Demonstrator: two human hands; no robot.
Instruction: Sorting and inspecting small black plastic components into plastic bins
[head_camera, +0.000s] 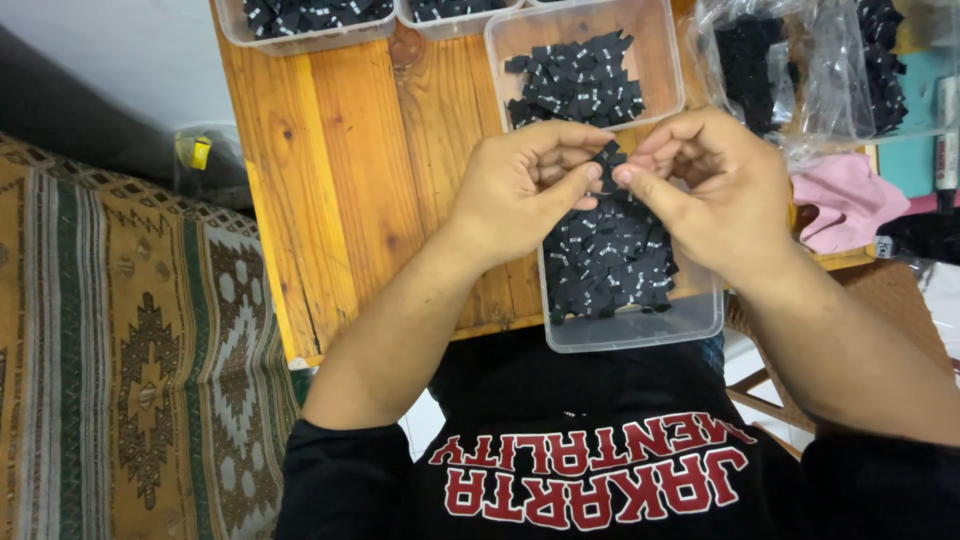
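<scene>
My left hand (522, 185) and my right hand (700, 185) meet fingertip to fingertip over a clear plastic tub (640, 330). Between them they pinch one small black fabric label (606, 157). Under the hands the near tub holds a heap of the same black labels (608, 265) with tiny white marks. A second clear tub (665, 60) just beyond carries another pile of black labels (575, 80).
A wooden table (340, 170) carries the tubs. Two more clear tubs of labels (300, 18) stand at its far edge. Plastic bags of black labels (800, 70) and a pink cloth (850, 200) lie to the right. A patterned rug (130, 340) covers the floor on the left.
</scene>
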